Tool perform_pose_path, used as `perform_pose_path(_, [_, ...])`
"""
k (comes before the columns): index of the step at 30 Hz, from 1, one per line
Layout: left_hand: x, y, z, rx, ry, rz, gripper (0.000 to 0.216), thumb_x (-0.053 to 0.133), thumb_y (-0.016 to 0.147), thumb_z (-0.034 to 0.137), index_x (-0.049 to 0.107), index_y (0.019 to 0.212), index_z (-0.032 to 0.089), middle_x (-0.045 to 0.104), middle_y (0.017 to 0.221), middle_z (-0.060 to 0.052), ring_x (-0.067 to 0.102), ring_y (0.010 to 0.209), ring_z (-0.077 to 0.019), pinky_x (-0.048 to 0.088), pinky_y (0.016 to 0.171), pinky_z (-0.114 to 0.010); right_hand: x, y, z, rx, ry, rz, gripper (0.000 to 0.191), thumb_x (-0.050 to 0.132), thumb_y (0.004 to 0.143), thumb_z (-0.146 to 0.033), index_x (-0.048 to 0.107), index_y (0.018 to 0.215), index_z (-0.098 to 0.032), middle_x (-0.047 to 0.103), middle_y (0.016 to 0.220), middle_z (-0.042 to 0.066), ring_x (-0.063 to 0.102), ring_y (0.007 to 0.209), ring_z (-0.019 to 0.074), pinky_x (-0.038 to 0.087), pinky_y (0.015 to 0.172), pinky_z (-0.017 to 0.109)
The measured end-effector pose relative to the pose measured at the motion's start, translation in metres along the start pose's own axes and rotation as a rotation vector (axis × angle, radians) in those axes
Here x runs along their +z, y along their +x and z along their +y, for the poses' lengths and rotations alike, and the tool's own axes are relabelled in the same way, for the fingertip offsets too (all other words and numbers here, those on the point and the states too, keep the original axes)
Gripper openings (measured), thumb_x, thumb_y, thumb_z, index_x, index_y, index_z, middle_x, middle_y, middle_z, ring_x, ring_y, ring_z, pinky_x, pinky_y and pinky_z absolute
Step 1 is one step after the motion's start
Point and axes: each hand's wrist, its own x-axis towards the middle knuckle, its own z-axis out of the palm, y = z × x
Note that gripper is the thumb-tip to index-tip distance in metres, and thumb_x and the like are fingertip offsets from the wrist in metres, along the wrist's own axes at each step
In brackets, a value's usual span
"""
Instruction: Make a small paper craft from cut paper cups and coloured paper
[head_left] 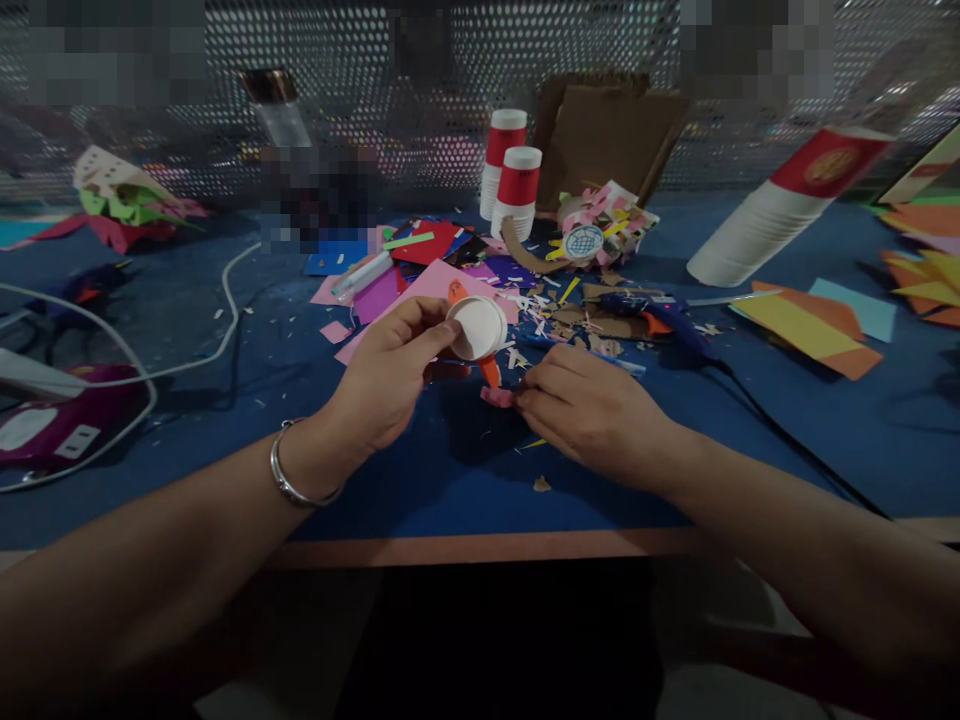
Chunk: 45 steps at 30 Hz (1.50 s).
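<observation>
My left hand [386,375], with a silver bangle at the wrist, is closed around a small white paper cup [478,327] held on its side, its round bottom facing me. Orange paper strips [489,371] stick out from the cup above and below. My right hand [589,410] rests on the blue table [450,480] just right of the cup, its fingers pinched on a small pink paper piece [497,397] that lies below the cup.
Coloured paper sheets and scraps [427,265] litter the table behind the hands. Two red-and-white cup stacks [514,180] stand at the back, another [780,205] lies at right. A blue glue gun [660,318] with black cord lies right; white cables [225,330] run left.
</observation>
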Motion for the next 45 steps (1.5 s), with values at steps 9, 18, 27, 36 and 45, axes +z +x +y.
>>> perform_pose_path(9, [0.001,0.001,0.001,-0.034,-0.023,0.005,0.004,0.070,0.088,0.015,0.068,0.091,0.016,0.071,0.085,-0.002,0.069,0.078,-0.0149,0.054,0.068,-0.026,-0.002,0.002,0.000,0.021,0.098,0.019,0.031,0.053,0.106,-0.018,0.075,0.085,-0.014,0.072,0.082,0.009,0.059,0.078,0.0203,0.054,0.074,0.036])
perform_pose_path(18, [0.002,0.001,0.001,-0.124,-0.065,-0.012,0.004,0.068,0.089,0.011,0.071,0.092,0.012,0.068,0.085,-0.003,0.064,0.075,-0.0124,0.055,0.068,-0.025,-0.012,0.001,0.000,0.180,0.152,0.202,0.016,0.062,0.101,-0.016,0.074,0.091,-0.016,0.079,0.086,0.006,0.071,0.079,0.0192,0.057,0.077,0.034])
perform_pose_path(27, [0.005,0.001,0.003,-0.165,-0.087,-0.001,0.007,0.065,0.091,0.007,0.071,0.090,0.011,0.069,0.087,-0.004,0.066,0.076,-0.0123,0.056,0.068,-0.025,-0.019,0.001,-0.007,0.410,0.161,0.284,0.013,0.066,0.101,-0.024,0.074,0.090,-0.022,0.079,0.080,0.001,0.072,0.073,0.0167,0.054,0.068,0.032])
perform_pose_path(36, [0.003,-0.002,0.001,-0.215,-0.092,-0.085,0.002,0.069,0.089,0.011,0.071,0.089,0.012,0.070,0.084,-0.003,0.065,0.073,-0.0113,0.059,0.073,-0.025,-0.021,0.001,-0.010,0.525,0.217,0.358,0.011,0.066,0.101,-0.021,0.075,0.097,-0.026,0.083,0.092,0.002,0.079,0.086,0.0216,0.061,0.077,0.037])
perform_pose_path(45, [0.003,-0.005,0.000,-0.278,-0.071,-0.226,0.004,0.071,0.090,0.015,0.071,0.089,0.012,0.072,0.085,-0.004,0.072,0.073,-0.0143,0.061,0.068,-0.025,-0.027,0.003,-0.012,0.340,0.027,0.432,0.014,0.067,0.097,-0.011,0.075,0.103,-0.020,0.083,0.092,0.007,0.079,0.081,0.0226,0.064,0.078,0.038])
